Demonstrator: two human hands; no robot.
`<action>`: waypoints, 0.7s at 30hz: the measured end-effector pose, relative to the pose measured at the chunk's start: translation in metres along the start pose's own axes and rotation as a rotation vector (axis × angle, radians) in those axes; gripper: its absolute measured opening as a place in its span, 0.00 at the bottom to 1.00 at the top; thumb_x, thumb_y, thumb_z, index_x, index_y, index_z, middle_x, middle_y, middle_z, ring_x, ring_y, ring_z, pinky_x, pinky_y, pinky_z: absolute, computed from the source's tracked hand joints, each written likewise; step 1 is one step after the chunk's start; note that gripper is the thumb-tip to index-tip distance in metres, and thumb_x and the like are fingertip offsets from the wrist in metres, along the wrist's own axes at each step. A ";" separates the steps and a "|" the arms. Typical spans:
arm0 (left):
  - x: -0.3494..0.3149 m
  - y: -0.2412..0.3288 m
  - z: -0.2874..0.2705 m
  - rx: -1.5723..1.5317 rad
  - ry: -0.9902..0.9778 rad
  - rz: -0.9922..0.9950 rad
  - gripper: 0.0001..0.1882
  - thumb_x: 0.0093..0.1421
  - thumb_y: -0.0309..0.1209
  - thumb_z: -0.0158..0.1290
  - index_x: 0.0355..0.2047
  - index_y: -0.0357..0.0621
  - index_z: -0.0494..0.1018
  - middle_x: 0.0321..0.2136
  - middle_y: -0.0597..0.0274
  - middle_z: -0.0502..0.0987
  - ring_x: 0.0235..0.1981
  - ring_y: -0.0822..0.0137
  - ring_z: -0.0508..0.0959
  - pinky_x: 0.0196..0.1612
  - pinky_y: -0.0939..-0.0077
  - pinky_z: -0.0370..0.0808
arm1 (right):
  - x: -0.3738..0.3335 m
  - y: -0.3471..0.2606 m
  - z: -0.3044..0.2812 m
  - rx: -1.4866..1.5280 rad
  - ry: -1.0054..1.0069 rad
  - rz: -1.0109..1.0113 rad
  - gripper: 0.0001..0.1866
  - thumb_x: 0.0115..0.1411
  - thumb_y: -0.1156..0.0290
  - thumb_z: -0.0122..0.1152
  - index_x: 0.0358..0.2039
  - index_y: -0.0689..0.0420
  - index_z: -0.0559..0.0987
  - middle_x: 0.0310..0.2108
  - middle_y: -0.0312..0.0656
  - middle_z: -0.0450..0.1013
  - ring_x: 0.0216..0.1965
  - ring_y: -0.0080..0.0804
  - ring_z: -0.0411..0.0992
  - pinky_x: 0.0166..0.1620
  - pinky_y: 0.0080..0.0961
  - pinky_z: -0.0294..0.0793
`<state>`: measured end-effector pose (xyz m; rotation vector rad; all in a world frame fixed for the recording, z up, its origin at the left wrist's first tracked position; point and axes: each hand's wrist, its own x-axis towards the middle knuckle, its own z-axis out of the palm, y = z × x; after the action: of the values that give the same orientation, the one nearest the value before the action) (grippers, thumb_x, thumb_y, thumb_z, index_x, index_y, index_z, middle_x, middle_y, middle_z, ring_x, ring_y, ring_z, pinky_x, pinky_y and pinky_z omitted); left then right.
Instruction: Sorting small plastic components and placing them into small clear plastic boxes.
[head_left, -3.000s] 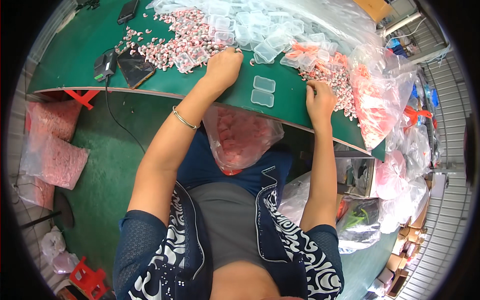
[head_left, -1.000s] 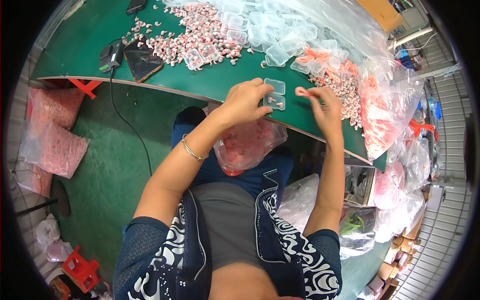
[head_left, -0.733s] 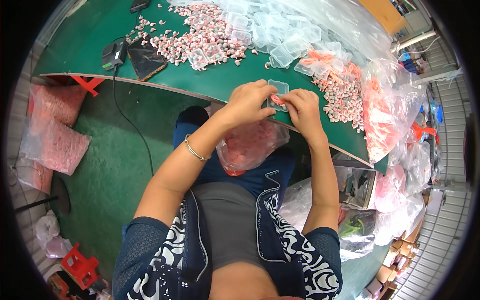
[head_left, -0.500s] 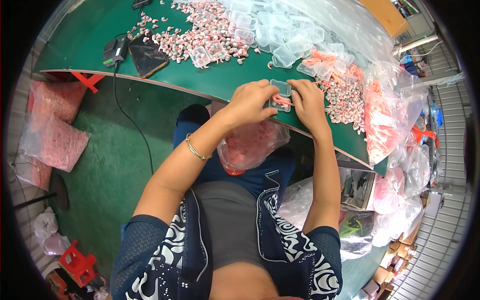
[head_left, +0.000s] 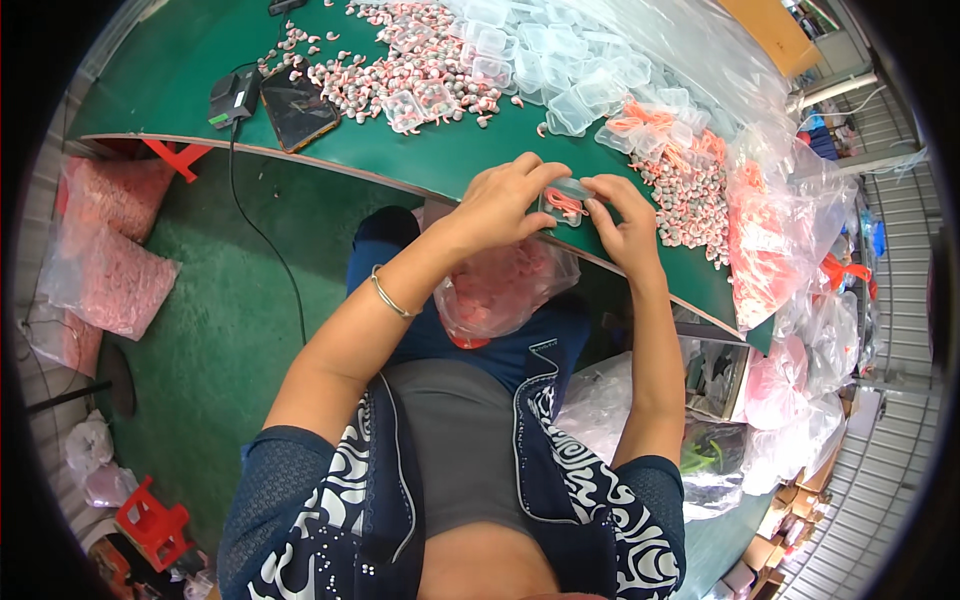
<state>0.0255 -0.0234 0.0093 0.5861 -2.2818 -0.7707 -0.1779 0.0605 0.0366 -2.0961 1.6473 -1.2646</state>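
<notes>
Just above the middle of the frame, at the near edge of the green table, my left hand and right hand both pinch a small clear plastic box with orange-pink pieces inside; I judge it filled and about to be shut. Many empty clear boxes and loose pink-and-grey pieces wait higher up, while a clear bag sits in my lap
</notes>
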 end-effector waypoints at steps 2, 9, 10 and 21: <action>-0.001 -0.001 0.001 0.010 -0.013 -0.005 0.32 0.47 0.31 0.68 0.54 0.49 0.71 0.44 0.56 0.73 0.43 0.51 0.77 0.43 0.59 0.76 | -0.012 -0.006 0.004 -0.071 0.094 0.052 0.09 0.54 0.77 0.66 0.37 0.59 0.81 0.37 0.44 0.78 0.36 0.39 0.76 0.42 0.32 0.74; -0.001 -0.001 0.002 -0.008 0.043 0.048 0.30 0.47 0.31 0.68 0.51 0.47 0.72 0.45 0.58 0.75 0.44 0.52 0.78 0.44 0.61 0.75 | -0.041 0.000 0.019 -0.364 0.206 0.088 0.06 0.52 0.73 0.67 0.33 0.55 0.82 0.35 0.38 0.78 0.41 0.38 0.74 0.45 0.35 0.68; -0.001 -0.001 0.002 -0.003 0.044 0.050 0.30 0.47 0.31 0.68 0.51 0.47 0.72 0.44 0.58 0.75 0.44 0.52 0.78 0.44 0.61 0.75 | -0.042 -0.001 0.021 -0.374 0.212 0.090 0.06 0.52 0.73 0.67 0.32 0.54 0.82 0.35 0.37 0.78 0.41 0.38 0.73 0.45 0.35 0.67; -0.003 -0.002 0.003 0.010 0.053 0.050 0.29 0.47 0.31 0.67 0.51 0.48 0.72 0.43 0.59 0.76 0.44 0.53 0.78 0.44 0.60 0.75 | -0.045 -0.017 0.035 -0.607 0.255 0.021 0.05 0.56 0.71 0.65 0.34 0.51 0.80 0.35 0.34 0.75 0.41 0.32 0.73 0.52 0.37 0.59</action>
<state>0.0259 -0.0216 0.0049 0.5459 -2.2442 -0.7120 -0.1419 0.0937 0.0023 -2.2840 2.4044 -1.1654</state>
